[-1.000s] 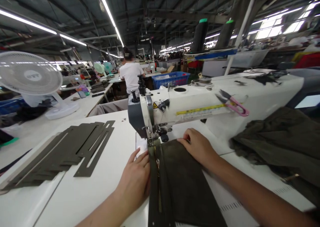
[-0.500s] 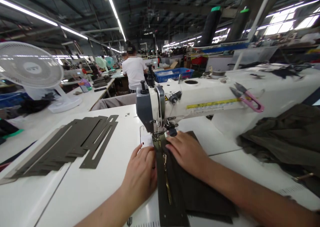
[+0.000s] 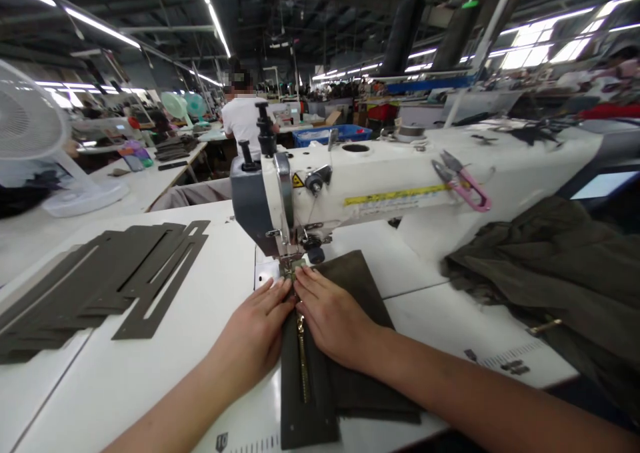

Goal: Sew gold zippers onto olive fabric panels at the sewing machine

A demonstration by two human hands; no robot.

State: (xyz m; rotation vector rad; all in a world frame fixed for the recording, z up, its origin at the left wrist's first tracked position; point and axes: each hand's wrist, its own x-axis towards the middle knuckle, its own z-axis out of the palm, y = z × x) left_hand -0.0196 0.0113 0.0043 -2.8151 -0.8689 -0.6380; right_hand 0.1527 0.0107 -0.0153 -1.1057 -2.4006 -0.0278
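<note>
A dark olive fabric panel point(image 3: 365, 286) with a gold metal zipper point(image 3: 303, 360) lies under the needle area of a white sewing machine point(image 3: 380, 173). My left hand point(image 3: 253, 326) rests on the panel's left edge, its stretched fingers pointing at the presser foot point(image 3: 289, 263). On the right of the zipper, my right hand point(image 3: 333, 316) lies flat on the fabric, fingers stretched forward. The fingertips of both hands come close together just in front of the foot. The zipper's pull point(image 3: 301, 323) shows below them. What lies beneath the palms is hidden.
Slotted dark fabric pieces point(image 3: 105, 280) lie overlapped at left. Pink-handled thread snips point(image 3: 463, 180) sit against the machine arm. Bunched olive fabric point(image 3: 550, 273) covers the right side. A white fan point(image 3: 30, 120) stands at left; a person in a white shirt point(image 3: 246, 123) is beyond.
My left hand has come forward and in towards the foot, and my right hand has drawn nearer to it beside the zipper. The view has shifted to the right.
</note>
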